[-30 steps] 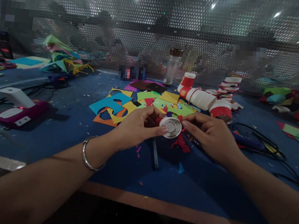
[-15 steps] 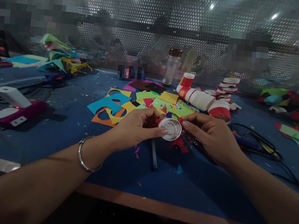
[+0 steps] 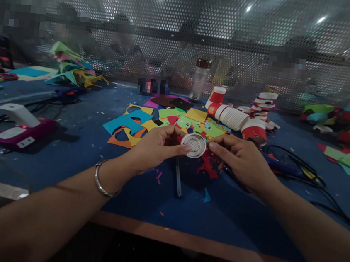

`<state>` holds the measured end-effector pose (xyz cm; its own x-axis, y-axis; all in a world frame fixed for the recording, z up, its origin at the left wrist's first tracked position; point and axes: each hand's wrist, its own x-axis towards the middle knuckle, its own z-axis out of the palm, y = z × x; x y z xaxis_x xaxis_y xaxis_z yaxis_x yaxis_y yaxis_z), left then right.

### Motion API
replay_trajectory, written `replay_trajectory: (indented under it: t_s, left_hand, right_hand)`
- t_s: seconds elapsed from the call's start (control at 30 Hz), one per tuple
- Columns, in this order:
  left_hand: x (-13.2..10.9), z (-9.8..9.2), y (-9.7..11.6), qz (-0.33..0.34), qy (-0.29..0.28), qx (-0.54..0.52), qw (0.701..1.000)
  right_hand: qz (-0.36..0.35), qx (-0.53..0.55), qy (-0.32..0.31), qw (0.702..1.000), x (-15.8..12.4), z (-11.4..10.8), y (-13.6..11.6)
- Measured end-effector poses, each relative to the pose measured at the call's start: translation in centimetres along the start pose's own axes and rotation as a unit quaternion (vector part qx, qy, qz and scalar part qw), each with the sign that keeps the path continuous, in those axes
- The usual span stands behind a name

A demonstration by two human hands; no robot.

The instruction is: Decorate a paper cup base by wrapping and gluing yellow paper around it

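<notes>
- Person's left hand (image 3: 154, 147) – thumb and forefinger pressed onto the left rim of a small white disc (image 3: 193, 145), other fingers curled under. A pinch, not a spread palm.
- Right hand (image 3: 240, 161) – forefinger tip touches the disc's right rim; the thumb is mostly hidden behind it, so it reads as a light pinch. Remaining fingers are folded.
- Key relation: the disc sits between the two hands, at 3 o'clock from the left fingertips and 9 o'clock from the right ones. Both touch it, so neither hand is nearer.
- The disc is round, so it has no long axis. Its flat face is tilted up toward the camera and shows a drawn grid.
- It is held off the blue table (image 3: 66, 157), just above the red paper scraps (image 3: 207, 167). A dark pen (image 3: 176, 181) lies at 6 o'clock from it, pointing roughly 12–6.
- Paper cups (image 3: 234, 117) are at 1 o'clock from the disc, well apart; cut coloured sheets (image 3: 132, 122) are at 10 o'clock, near the left knuckles.
- Bangle (image 3: 103, 182) on the left wrist, clear of the work.
</notes>
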<state>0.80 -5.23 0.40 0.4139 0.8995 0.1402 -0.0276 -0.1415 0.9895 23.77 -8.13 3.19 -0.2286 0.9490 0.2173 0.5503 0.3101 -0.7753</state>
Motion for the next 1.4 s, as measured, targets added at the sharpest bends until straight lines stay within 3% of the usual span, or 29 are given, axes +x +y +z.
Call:
replay_trajectory:
  t_s: [0.2, 0.43, 0.77, 1.07, 1.27, 1.4]
  left_hand:
    - [0.2, -0.1, -0.2, 0.0, 0.027, -0.014, 1.0]
    - [0.2, 0.1, -0.3, 0.007, 0.005, -0.026, 1.0]
    - [0.2, 0.3, 0.1, 0.014, 0.029, -0.051, 0.998]
    - [0.3, 0.5, 0.3, 0.008, 0.079, -0.088, 0.993]
    - [0.2, 0.5, 0.4, -0.013, 0.031, -0.073, 0.997]
    - [0.2, 0.3, 0.3, -0.011, 0.062, -0.093, 0.994]
  right_hand:
    - [0.0, -0.008, -0.031, 0.999, -0.1, 0.4, 0.2]
    - [0.018, 0.014, -0.042, 0.999, -0.1, 0.2, 0.4]
    - [0.008, 0.02, -0.052, 0.998, -0.1, 0.6, -0.3]
    - [0.05, 0.054, -0.083, 0.994, -0.4, 1.0, -0.5]
    - [0.051, 0.071, -0.086, 0.992, -0.3, 1.1, -0.5]
    - [0.058, 0.075, -0.085, 0.992, -0.3, 1.1, -0.3]
